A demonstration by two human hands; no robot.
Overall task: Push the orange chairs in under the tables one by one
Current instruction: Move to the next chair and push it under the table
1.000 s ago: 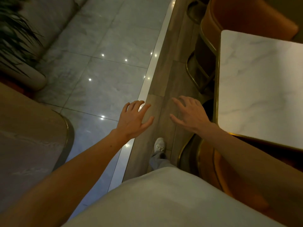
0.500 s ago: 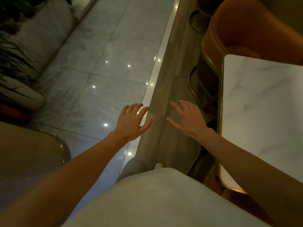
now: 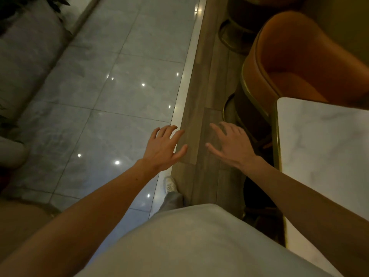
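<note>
Two bare hands reach forward, palms down, above the wood-plank floor strip (image 3: 199,96); neither touches anything. We see the left hand (image 3: 162,145) with fingers spread wide and holding nothing, and the right hand (image 3: 232,145) likewise splayed and empty. The orange upholstered tub chair with a brass-coloured frame (image 3: 295,56) stands at about one o'clock from the right hand, near it but apart. Its seat front passes behind the far edge of the white marble table top with a gold rim (image 3: 319,156), which lies at three o'clock of that hand; we cannot tell how far under it reaches. We judge the chair's back-to-front axis to run roughly from eleven o'clock to five o'clock, with the curved back shell toward the walkway. The right hand is the nearer one; the left hovers at nine o'clock of it, over the seam with the glossy grey floor tiles (image 3: 119,96). We judge that the coming move calls for both hands to go to one o'clock, meet the back rim, and press along that axis.
</note>
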